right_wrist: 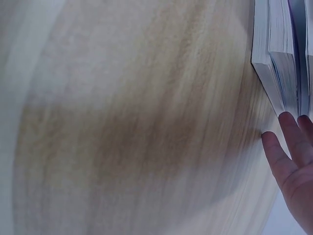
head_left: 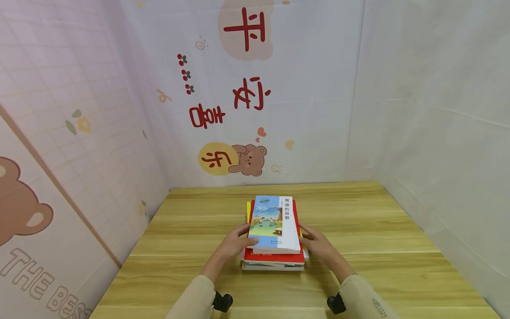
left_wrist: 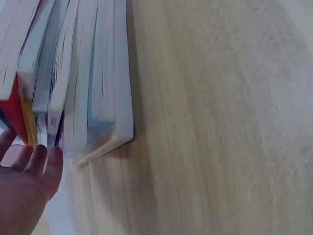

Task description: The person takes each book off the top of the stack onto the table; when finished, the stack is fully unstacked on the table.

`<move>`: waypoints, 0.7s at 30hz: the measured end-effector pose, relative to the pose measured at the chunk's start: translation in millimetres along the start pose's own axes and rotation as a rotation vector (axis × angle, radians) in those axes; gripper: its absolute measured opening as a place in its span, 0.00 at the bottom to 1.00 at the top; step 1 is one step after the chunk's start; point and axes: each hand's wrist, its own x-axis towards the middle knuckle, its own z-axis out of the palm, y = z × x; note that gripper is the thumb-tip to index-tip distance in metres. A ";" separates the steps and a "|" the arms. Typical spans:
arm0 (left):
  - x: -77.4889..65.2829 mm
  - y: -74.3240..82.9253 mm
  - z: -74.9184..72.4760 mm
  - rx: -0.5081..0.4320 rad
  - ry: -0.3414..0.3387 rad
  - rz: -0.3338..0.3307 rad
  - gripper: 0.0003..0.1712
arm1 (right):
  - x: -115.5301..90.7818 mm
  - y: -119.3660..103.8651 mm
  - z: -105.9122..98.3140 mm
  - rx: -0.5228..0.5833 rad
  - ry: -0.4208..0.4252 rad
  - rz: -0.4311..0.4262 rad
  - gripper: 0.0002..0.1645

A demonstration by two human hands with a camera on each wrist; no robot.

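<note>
A stack of books of different sizes lies on the table. On top is a paperback (head_left: 266,228) with a blue and white cover and a picture of children by water. Under it sits a larger red book (head_left: 275,257), and a pale book (head_left: 275,266) forms the bottom. My left hand (head_left: 235,243) is at the stack's left side, thumb over the top paperback's edge. In the left wrist view its fingers (left_wrist: 53,169) reach along the book ends, nearly straight. At the opposite side my right hand (head_left: 318,243) has extended fingers (right_wrist: 296,139) right at the books' edges.
The wood-grain table (head_left: 179,230) runs back to a white cloth wall (head_left: 311,88) printed with red characters and a bear. Other cloth walls stand at left (head_left: 79,146) and right (head_left: 434,110). Black wrist mounts (head_left: 222,302) show below both sleeves.
</note>
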 end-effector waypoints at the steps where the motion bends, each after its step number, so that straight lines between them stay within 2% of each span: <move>1: -0.3 0.1 -1.4 -0.006 0.003 -0.002 0.44 | 0.0 -0.1 0.4 0.000 -0.002 0.000 0.35; 9: -8.3 2.7 -7.0 -0.011 0.020 -0.069 0.41 | 0.1 -2.0 1.2 -0.014 -0.022 -0.001 0.35; 17: -7.6 5.2 -3.4 -0.063 0.081 -0.071 0.38 | -4.0 -3.5 -1.0 -0.063 -0.021 -0.017 0.35; 21: -7.5 6.3 -6.2 -0.079 0.105 -0.062 0.38 | -5.8 -4.1 -0.2 -0.052 -0.020 -0.015 0.34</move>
